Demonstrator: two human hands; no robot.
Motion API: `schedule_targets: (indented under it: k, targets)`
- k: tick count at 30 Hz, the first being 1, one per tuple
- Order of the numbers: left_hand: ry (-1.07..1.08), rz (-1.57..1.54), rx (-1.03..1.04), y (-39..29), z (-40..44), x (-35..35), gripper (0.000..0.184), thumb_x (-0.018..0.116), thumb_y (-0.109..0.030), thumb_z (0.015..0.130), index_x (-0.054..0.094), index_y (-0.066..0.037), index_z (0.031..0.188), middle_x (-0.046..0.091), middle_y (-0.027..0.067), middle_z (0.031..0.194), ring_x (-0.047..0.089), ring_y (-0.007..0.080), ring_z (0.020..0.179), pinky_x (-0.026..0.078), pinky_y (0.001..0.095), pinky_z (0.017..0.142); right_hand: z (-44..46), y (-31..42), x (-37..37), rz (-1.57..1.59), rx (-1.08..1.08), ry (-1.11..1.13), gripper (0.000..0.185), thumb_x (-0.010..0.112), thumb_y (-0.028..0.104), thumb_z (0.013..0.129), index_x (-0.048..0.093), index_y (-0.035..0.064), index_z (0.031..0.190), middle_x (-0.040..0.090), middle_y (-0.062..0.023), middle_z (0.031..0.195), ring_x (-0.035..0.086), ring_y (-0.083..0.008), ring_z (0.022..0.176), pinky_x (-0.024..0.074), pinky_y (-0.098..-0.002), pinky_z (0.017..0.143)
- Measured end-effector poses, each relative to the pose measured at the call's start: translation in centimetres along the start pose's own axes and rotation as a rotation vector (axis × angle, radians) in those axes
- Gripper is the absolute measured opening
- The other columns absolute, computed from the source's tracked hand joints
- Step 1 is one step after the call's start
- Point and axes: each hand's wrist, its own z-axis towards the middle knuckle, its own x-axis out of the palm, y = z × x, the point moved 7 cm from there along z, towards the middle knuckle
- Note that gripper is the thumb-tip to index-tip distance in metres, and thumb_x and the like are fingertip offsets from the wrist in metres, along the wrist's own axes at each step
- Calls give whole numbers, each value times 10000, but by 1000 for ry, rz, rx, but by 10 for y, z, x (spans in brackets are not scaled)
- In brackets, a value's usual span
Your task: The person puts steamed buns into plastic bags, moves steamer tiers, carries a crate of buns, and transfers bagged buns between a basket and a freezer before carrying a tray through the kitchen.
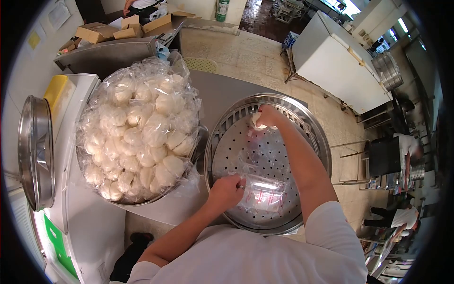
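Note:
A round metal steamer tray [222, 163] with a perforated base sits in front of me. At its far side, my right hand [269, 117] is closed on a pale bun [257, 122], partly hidden by the fingers. My left hand [228, 191], wearing a ring, grips the edge of a clear plastic bag [262, 194] with red print, which lies over the near part of the tray. To the left, many wrapped pale buns [137, 116] fill a large round tray, each seeming to be in clear plastic, and heaped high.
Both trays rest on a grey metal table [213, 85]. Another round metal pan [35, 151] stands at far left beside a yellow block [59, 97]. Cardboard boxes [97, 32] lie on a back counter. A white chest freezer [331, 57] stands at back right, and people [399, 218] are farther right.

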Motion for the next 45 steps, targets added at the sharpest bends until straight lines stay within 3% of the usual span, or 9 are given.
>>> schedule_targets:
  k: [9, 12, 18, 21, 23, 25, 28, 43, 45]
  targets:
    - [-7, -1, -24, -4, -2, -2, 291, 650, -231, 963, 600, 3, 797, 600, 228, 714, 602, 441, 699, 478, 495, 650, -43, 26, -5, 20, 62, -52, 661, 844, 244, 631, 623, 20, 1212, 604, -233, 1227, 554, -403, 1224, 511, -470, 995]
    - [-63, -70, -8, -4, -3, -5, 302, 662, -216, 964, 591, 6, 772, 586, 216, 691, 597, 402, 648, 470, 474, 621, -71, 40, 8, -120, -123, -395, 599, 825, 216, 721, 589, 21, 1236, 566, -202, 1253, 521, -392, 1249, 488, -467, 1007]
    - [-161, -104, -8, -2, -5, -9, 307, 690, -182, 960, 575, 13, 753, 567, 198, 671, 547, 331, 580, 452, 431, 579, -157, 77, 38, -67, -350, -453, 513, 800, 247, 814, 610, -3, 1220, 583, -215, 1236, 532, -399, 1227, 464, -460, 1035]
    - [-136, -128, -47, 2, -6, -7, 296, 690, -194, 961, 575, 11, 782, 586, 219, 716, 568, 421, 638, 470, 454, 613, -154, 49, 24, 85, -282, -664, 466, 780, 276, 850, 640, -7, 1194, 622, -230, 1226, 575, -393, 1199, 480, -459, 1010]
    - [-124, -124, -55, 2, -6, -7, 305, 688, -200, 965, 568, 12, 781, 580, 220, 712, 567, 419, 633, 469, 454, 612, -131, 3, -7, 338, 75, -791, 524, 775, 352, 863, 653, -45, 1182, 659, -272, 1196, 629, -394, 1149, 501, -474, 986]
    - [-135, -125, -36, 1, -7, -7, 311, 687, -206, 968, 565, 10, 780, 580, 218, 712, 565, 419, 633, 469, 453, 611, -81, -79, -7, 256, 285, -874, 520, 788, 405, 848, 686, -37, 1104, 722, -228, 989, 704, -346, 862, 562, -448, 772]
    - [-134, -114, -43, 0, -8, -8, 317, 683, -212, 973, 562, 8, 780, 580, 216, 714, 565, 419, 636, 469, 454, 612, -67, -84, -13, 622, 580, -322, 684, 798, 480, 802, 679, -146, 1052, 703, -267, 1055, 713, -355, 941, 580, -508, 783]
    - [-198, -133, 34, -8, -5, -12, 340, 694, -182, 962, 540, 16, 732, 526, 205, 656, 485, 336, 553, 415, 430, 551, -34, -78, 7, 578, 578, -402, 767, 836, 497, 709, 692, -91, 1181, 698, -286, 1166, 681, -366, 1141, 537, -434, 951]
    - [-200, -132, 33, -8, -6, -12, 338, 696, -178, 959, 539, 17, 732, 528, 205, 657, 487, 336, 553, 416, 430, 551, -41, -68, 1, 488, 503, -502, 673, 842, 488, 711, 716, -88, 1035, 724, -241, 1006, 709, -315, 959, 549, -425, 836]
